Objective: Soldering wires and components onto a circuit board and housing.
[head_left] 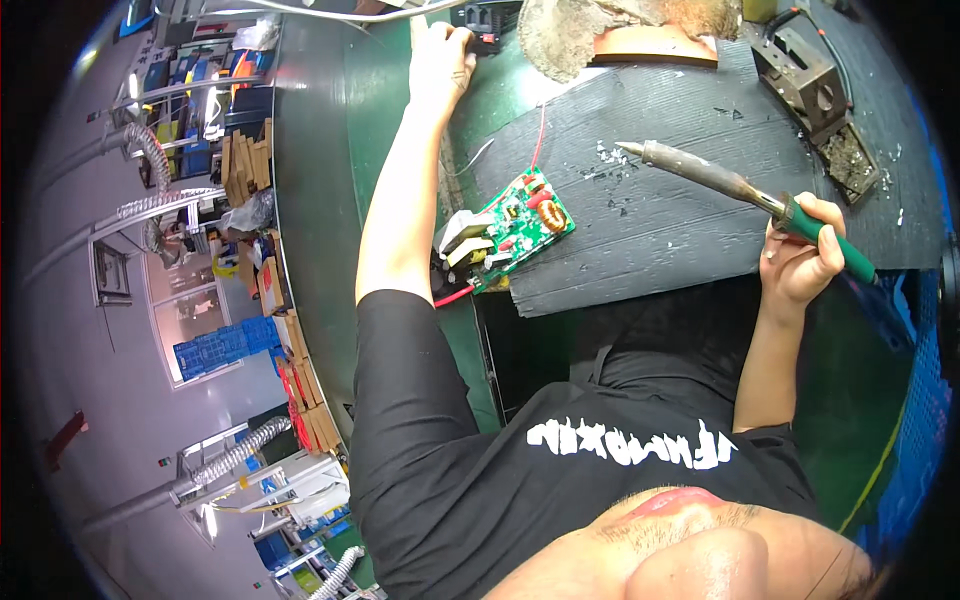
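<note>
My right hand [800,250] is closed round the green handle of a soldering iron [700,172], whose pale tip points left above the dark grey mat [670,225]. At the far left, my left hand [440,65] reaches out beside a black box [484,25] with a small red part; its fingers are apart, and I cannot tell how firmly they touch the box. Right of my left forearm lies a green circuit board [525,225], tilted at the mat's left edge. It carries a copper coil, metal heat sinks and red wires.
A soldering iron stand [800,80] with a small tray of metal wool [850,160] stands far right. A dirty cloth [570,35] covers part of an orange-brown piece [655,46] at the back. Solder scraps [612,155] dot the mat. Blue mesh [915,440] borders the right side.
</note>
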Tool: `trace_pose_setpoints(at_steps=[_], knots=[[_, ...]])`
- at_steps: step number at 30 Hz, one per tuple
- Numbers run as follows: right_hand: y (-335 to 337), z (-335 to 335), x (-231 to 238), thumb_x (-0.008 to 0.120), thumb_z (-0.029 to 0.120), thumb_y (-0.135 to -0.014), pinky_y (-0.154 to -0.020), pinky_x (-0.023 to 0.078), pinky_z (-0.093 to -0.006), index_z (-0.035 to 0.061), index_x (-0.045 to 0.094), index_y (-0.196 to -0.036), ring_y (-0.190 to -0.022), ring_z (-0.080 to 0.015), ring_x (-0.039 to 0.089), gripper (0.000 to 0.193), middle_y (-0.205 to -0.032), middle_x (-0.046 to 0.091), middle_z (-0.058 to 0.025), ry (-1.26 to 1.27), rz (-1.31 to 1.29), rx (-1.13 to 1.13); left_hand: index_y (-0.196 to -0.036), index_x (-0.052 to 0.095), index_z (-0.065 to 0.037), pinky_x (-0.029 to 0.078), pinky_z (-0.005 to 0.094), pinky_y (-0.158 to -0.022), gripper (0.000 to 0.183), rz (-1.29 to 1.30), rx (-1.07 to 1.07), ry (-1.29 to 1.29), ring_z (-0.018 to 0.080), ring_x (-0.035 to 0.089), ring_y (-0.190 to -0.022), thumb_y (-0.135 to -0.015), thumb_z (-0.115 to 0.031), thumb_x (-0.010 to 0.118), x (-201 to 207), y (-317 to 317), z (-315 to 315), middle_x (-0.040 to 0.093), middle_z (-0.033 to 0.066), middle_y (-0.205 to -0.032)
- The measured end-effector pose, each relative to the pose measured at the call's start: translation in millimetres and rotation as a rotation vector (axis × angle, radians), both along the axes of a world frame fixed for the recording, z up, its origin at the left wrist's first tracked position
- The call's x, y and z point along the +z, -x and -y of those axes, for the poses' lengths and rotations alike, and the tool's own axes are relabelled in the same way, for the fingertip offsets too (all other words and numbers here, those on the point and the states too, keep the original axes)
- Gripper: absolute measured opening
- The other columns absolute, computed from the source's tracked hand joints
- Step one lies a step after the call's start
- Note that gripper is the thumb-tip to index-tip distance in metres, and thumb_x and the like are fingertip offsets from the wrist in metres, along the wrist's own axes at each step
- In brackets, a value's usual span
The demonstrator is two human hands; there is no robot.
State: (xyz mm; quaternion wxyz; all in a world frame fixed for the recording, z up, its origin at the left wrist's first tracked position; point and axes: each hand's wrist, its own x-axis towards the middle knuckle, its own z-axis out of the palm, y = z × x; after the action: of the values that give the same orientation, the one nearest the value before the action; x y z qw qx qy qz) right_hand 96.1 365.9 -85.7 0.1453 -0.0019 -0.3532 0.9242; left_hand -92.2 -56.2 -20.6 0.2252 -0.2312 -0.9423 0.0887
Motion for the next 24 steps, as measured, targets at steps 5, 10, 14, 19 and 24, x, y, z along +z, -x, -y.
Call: trace_pose_setpoints(at_steps=[5,10,14,19,24], knots=[[1.0,1.2,1.8,0.051,0.031,-0.085,-0.044,0.039,-0.0254,-0.0021,0.059,-0.1,-0.046,-0.0148,0.044,0.037,-0.073,0.053,-0.0097,-0.003,0.027,-0.03,-0.082,0.059,-0.007,0.045,0.0423,-0.074,0.018,0.017,-0.076,0.083,0.0299,0.057,-0.083,-0.069,-0.011,0.071,7.6,1.2,-6.2,0.058,0.0092,-0.083],[0.8,-1.1,-1.7,0.051,0.031,-0.086,-0.044,0.038,-0.025,-0.0022,0.06,-0.099,-0.045,-0.0133,0.042,0.037,-0.071,0.055,-0.0099,0.022,0.01,-0.026,-0.083,0.062,-0.006,0.046,0.0386,-0.068,0.01,0.164,-0.222,-0.062,0.0321,0.06,-0.073,-0.074,-0.006,0.066,22.7,-36.2,-8.9,0.062,0.013,-0.075],[1.8,1.1,1.4,0.051,0.03,-0.086,-0.045,0.039,-0.0248,-0.0025,0.061,-0.1,-0.045,-0.0135,0.043,0.037,-0.071,0.058,-0.0114,0.009,-0.001,-0.028,-0.092,0.062,-0.004,0.047,0.0342,-0.074,0.017,0.346,-0.124,-0.246,0.0288,0.062,-0.078,-0.076,0.0,0.064,29.4,-73.8,-10.7,0.062,0.0132,-0.081],[1.0,1.4,3.0,0.05,0.03,-0.086,-0.045,0.039,-0.0248,-0.0027,0.061,-0.101,-0.045,-0.0142,0.045,0.038,-0.069,0.059,-0.0119,0.0,-0.001,-0.016,-0.111,0.057,-0.007,0.046,0.0306,-0.076,0.025,0.348,0.029,-0.558,0.0206,0.057,-0.078,-0.086,-0.002,0.057,34.7,-103.1,-18.5,0.059,0.0097,-0.088],[-0.3,-0.8,-0.9,0.049,0.03,-0.085,-0.044,0.04,-0.0254,-0.0028,0.061,-0.101,-0.045,-0.0152,0.046,0.038,-0.07,0.06,-0.0127,-0.019,-0.02,0.008,-0.116,0.054,-0.002,0.046,0.0234,-0.081,0.022,0.436,0.084,-1.148,0.0104,0.056,-0.088,-0.097,-0.006,0.045,32.4,-98.9,-9.3,0.059,0.0054,-0.099]])
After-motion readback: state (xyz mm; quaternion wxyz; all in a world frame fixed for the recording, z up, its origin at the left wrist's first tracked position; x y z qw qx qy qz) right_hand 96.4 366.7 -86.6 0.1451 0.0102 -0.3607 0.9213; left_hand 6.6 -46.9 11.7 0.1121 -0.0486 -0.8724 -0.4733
